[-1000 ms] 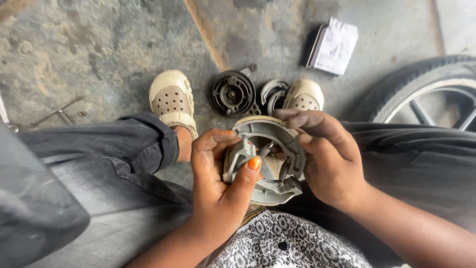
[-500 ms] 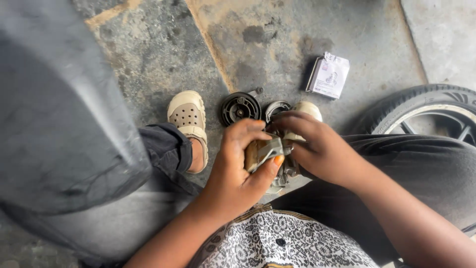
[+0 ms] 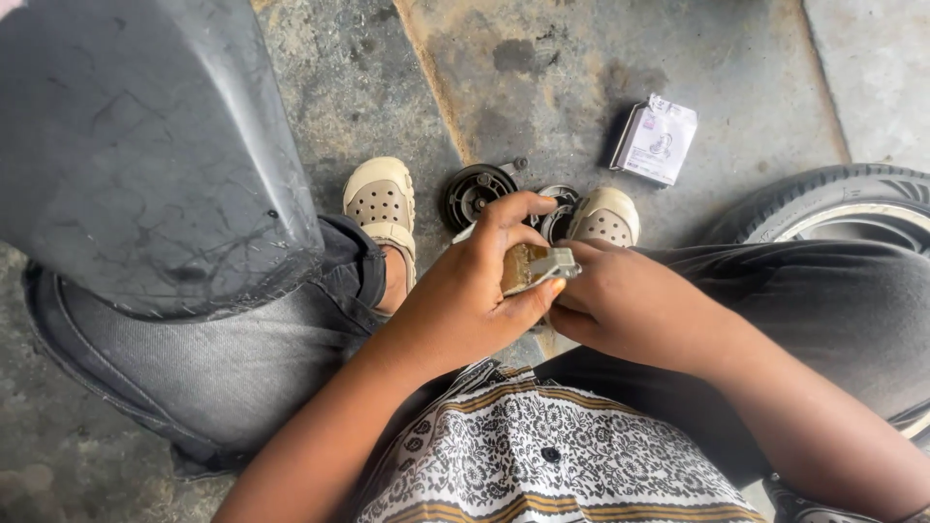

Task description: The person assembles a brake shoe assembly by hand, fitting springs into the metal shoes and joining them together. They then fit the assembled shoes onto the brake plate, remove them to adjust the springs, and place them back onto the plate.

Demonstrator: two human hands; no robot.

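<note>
Both hands, left hand (image 3: 465, 300) and right hand (image 3: 630, 305), clasped around a grey metal brake part (image 3: 542, 266) (mostly hidden), apparently mid-inspection above the floor (image 3: 601, 77); firm regrip probably needed next.

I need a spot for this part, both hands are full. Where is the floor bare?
Bare concrete lies above the round black disc, left of the small white box. More lies right of the box, above the tyre. It is crowded between the two beige shoes, where the left hand and right hand hold a metal part.
</note>
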